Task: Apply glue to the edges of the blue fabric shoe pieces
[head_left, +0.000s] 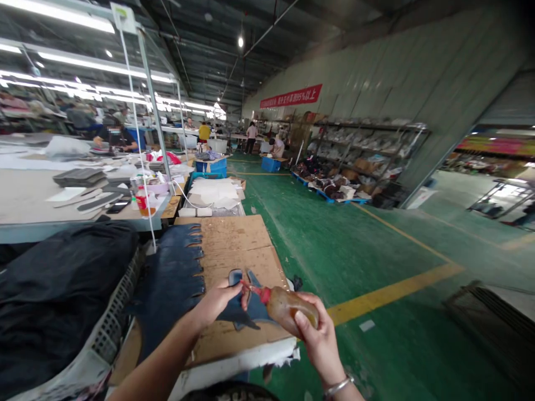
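My right hand [321, 334] is wrapped round a squeeze bottle [282, 307] with a red cap and amber liquid inside. The bottle lies tilted, its thin red nozzle pointing left at my left hand [221, 301]. Between the fingers of that hand is a small dark blue piece [235, 277], and the nozzle tip is close to it; whether they touch I cannot tell. Below both hands is a cardboard sheet [234, 239]. Dark blue pieces [175, 267] lie overlapping in a row along its left side, and a few loose ones are under my hands.
A white basket [104, 334] of black cloth stands at the left. Beyond it is a worktable [29, 195] with stacked grey sheets, a phone [118, 207] and a red-labelled bottle [142, 200]. A metal post [154, 106] rises at its edge. Green floor lies right; people work farther back.
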Demonstrator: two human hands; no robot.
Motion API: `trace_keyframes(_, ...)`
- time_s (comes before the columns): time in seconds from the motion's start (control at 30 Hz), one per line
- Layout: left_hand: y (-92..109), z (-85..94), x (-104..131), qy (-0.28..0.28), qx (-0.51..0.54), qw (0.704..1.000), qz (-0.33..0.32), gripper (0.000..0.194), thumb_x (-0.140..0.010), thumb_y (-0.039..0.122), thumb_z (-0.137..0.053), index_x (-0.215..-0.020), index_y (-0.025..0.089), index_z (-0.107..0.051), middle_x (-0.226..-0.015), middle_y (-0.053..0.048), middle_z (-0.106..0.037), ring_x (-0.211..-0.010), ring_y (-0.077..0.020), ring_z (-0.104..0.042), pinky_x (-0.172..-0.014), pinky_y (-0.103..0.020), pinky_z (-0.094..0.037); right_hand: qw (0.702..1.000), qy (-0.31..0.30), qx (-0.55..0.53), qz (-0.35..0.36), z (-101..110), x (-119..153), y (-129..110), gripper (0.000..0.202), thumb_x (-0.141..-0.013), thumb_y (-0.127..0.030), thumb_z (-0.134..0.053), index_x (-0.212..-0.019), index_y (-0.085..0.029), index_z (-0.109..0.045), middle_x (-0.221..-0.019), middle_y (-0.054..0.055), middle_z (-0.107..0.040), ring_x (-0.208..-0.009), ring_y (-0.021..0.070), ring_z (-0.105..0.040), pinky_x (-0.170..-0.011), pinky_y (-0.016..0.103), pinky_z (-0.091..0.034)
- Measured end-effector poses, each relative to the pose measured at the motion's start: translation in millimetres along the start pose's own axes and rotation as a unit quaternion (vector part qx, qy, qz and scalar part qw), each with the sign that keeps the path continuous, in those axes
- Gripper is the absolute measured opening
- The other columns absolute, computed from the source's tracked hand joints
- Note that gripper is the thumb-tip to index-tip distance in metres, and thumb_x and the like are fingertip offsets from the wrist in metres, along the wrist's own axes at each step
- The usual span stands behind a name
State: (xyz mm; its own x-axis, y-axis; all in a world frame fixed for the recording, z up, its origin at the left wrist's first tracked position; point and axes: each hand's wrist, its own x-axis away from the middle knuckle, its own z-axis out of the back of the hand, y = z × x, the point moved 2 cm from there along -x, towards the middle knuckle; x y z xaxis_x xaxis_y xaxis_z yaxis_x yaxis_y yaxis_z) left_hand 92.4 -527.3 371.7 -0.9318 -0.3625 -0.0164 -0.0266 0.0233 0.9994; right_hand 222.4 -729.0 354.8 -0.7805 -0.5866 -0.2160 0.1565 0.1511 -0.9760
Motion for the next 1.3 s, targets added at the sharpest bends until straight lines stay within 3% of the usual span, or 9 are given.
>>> trace_keyframes(0.23, -18.2, 0.0, 6.3, -0.052, 0.01, 0.995, 0.085, 0.043, -0.086, 0.051, -0.05, -0.064, 0.016, -0.058, -0.058, -0.003, -0.061, -0.06, -0.0169, -0.059, -0.066, -0.028, -0.045, 0.988, -0.036, 0.092, 0.116, 3.3, -3.2, 0.2, 0.022, -0.077, -0.038, -0.068, -0.095, -0.024, -0.065, -0.094, 0.006, -0.064, -0.09, 0.024, -0.062, -0.076, 0.034, -0.051)
trace_keyframes(0.43, -23.1, -1.4, 8.2, -0.075, 0.066, 0.99, 0.096, 0.036, -0.082, 0.052, -0.056, -0.075, 0.016, -0.054, -0.054, 0.0, -0.059, -0.053, -0.0153, -0.057, -0.058, -0.027, -0.043, 0.974, -0.062, 0.141, 0.166, 7.2, -8.5, 0.4, 0.02, -0.079, -0.034, -0.067, -0.096, -0.025, -0.065, -0.093, 0.007, -0.066, -0.087, 0.0246, -0.063, -0.074, 0.036, -0.051)
trace_keyframes(0.67, -21.3, -2.1, 12.0, -0.066, 0.098, 0.986, 0.116, 0.036, -0.081, 0.051, -0.059, -0.073, 0.016, -0.054, -0.051, 0.0, -0.056, -0.049, -0.0142, -0.054, -0.057, -0.028, -0.044, 0.969, -0.026, 0.16, 0.184, 14.6, -6.8, -1.8, 0.019, -0.079, -0.034, -0.068, -0.096, -0.026, -0.065, -0.094, 0.006, -0.065, -0.087, 0.0249, -0.062, -0.075, 0.038, -0.049)
trace_keyframes(0.9, -20.4, -7.0, 12.6, -0.104, 0.087, 0.984, 0.119, 0.036, -0.083, 0.05, -0.057, -0.075, 0.015, -0.057, -0.049, 0.0, -0.057, -0.048, -0.014, -0.054, -0.058, -0.027, -0.043, 0.963, -0.081, 0.151, 0.209, 5.6, -9.7, -0.7, 0.023, -0.078, -0.029, -0.07, -0.1, -0.027, -0.064, -0.096, 0.006, -0.067, -0.091, 0.0252, -0.063, -0.076, 0.037, -0.051)
trace_keyframes(1.07, -18.2, -7.1, 13.4, -0.102, 0.079, 0.983, 0.128, 0.035, -0.083, 0.049, -0.057, -0.074, 0.015, -0.057, -0.048, 0.001, -0.056, -0.046, -0.0131, -0.053, -0.057, -0.027, -0.042, 0.965, -0.029, 0.168, 0.201, 9.6, -12.5, -2.3, 0.021, -0.079, -0.031, -0.068, -0.099, -0.026, -0.064, -0.097, 0.007, -0.065, -0.09, 0.0254, -0.062, -0.077, 0.038, -0.05)
trace_keyframes(1.3, -18.0, -9.4, 12.6, -0.119, 0.052, 0.985, 0.116, 0.041, -0.082, 0.055, -0.055, -0.078, 0.014, -0.056, -0.049, 0.001, -0.057, -0.047, -0.0133, -0.053, -0.055, -0.026, -0.042, 0.959, -0.088, 0.157, 0.22, 3.8, -11.9, -3.6, 0.022, -0.08, -0.033, -0.068, -0.1, -0.026, -0.063, -0.096, 0.006, -0.065, -0.091, 0.0249, -0.062, -0.075, 0.036, -0.05)
